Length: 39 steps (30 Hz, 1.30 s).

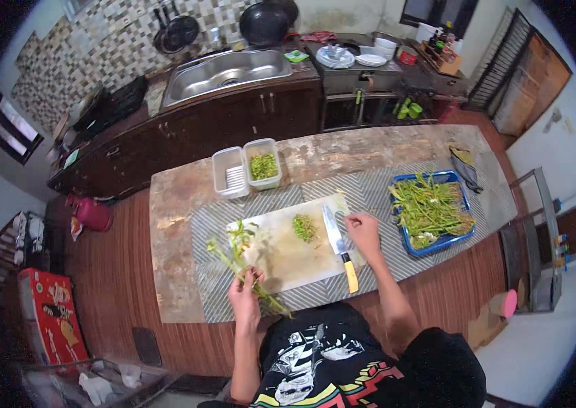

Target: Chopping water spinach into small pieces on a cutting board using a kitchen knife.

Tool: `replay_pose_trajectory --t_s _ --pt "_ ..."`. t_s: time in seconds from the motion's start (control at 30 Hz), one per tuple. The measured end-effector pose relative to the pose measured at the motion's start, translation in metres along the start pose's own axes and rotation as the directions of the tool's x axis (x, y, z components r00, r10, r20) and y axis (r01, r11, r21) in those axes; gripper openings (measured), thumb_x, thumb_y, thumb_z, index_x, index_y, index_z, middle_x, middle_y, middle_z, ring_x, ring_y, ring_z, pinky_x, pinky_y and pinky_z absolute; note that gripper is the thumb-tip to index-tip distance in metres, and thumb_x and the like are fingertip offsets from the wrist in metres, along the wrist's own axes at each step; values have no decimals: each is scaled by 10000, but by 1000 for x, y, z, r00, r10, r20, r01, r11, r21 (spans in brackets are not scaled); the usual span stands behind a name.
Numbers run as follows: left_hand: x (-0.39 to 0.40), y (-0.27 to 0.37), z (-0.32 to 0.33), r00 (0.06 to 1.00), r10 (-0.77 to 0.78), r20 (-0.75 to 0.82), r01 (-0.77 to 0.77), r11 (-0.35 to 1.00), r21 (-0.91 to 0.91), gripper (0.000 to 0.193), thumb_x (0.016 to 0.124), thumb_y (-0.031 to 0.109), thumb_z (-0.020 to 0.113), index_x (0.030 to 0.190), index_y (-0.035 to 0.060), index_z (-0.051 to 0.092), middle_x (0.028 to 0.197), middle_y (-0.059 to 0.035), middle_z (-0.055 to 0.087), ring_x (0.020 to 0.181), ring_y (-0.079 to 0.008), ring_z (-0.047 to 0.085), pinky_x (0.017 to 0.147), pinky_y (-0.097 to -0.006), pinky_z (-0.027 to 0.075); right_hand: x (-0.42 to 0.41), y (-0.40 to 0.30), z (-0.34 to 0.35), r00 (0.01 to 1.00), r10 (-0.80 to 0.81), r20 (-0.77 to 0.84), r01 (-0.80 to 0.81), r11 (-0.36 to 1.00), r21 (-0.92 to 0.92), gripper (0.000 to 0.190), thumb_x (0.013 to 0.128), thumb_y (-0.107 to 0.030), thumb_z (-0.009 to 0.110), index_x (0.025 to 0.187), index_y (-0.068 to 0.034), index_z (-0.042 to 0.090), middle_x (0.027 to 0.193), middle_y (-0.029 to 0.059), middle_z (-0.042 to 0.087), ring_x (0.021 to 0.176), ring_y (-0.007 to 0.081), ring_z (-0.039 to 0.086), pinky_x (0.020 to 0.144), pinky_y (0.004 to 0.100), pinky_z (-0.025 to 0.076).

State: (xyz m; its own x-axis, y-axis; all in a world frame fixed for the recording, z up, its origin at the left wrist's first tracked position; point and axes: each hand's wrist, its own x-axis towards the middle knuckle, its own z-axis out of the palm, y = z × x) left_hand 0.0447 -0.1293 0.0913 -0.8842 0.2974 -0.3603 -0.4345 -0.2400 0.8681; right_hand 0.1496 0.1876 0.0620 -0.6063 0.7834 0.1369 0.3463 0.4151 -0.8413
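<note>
My left hand (246, 293) grips a few leafy green stalks (237, 260) over the lower left edge of a white cutting board (282, 260). My right hand (364, 233) is just right of the board with its fingers curled; whether something small is between them cannot be told. A kitchen knife (336, 239) with a yellow handle lies across the board's right side. Left of the blade sits a small pile of chopped green stalks (304, 228). A blue plastic basket (410, 248) full of leafy stalks stands to the right of my right hand.
Two clear plastic containers stand behind the board: one (230, 173) looks empty, the other (263, 163) holds chopped greens. A dark cloth (465, 168) lies behind the basket. Beyond the table (181, 204) are a steel sink (229, 76) and a counter with stacked plates (336, 57).
</note>
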Motion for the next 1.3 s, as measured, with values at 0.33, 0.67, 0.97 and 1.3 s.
replay_pose_trajectory --t_s 0.33,0.67,0.97,1.3 --pt "-11 2 23 999 -39 -20 38 999 -20 145 893 42 657 1012 -37 677 923 -64 684 815 -125 635 742 -246 497 -66 -99 35 812 80 579 -260 936 236 228 834 -142 737 993 20 715 867 61 720 769 79 646 697 231 535" --pt "-11 -3 26 1000 -26 -11 27 994 101 297 848 85 738 1096 -66 674 954 -55 686 811 -80 602 736 -209 493 -97 -115 73 741 -15 671 -258 917 305 220 796 -101 777 951 37 702 832 57 703 720 62 619 673 220 520" --pt "8 6 -1 953 147 -265 -187 974 -131 304 1020 232 492 1181 -19 552 958 -26 619 664 -52 493 564 -203 409 -97 -130 67 889 -211 406 61 934 352 135 774 -53 760 871 25 709 759 90 690 663 128 649 616 253 517" --pt "26 37 -28 810 182 -558 -470 771 -430 190 1041 257 416 1000 76 456 893 -15 461 635 -88 373 523 -224 330 -91 -147 42 898 -408 163 358 895 265 113 734 -9 768 819 13 697 731 91 665 616 156 631 586 257 504"
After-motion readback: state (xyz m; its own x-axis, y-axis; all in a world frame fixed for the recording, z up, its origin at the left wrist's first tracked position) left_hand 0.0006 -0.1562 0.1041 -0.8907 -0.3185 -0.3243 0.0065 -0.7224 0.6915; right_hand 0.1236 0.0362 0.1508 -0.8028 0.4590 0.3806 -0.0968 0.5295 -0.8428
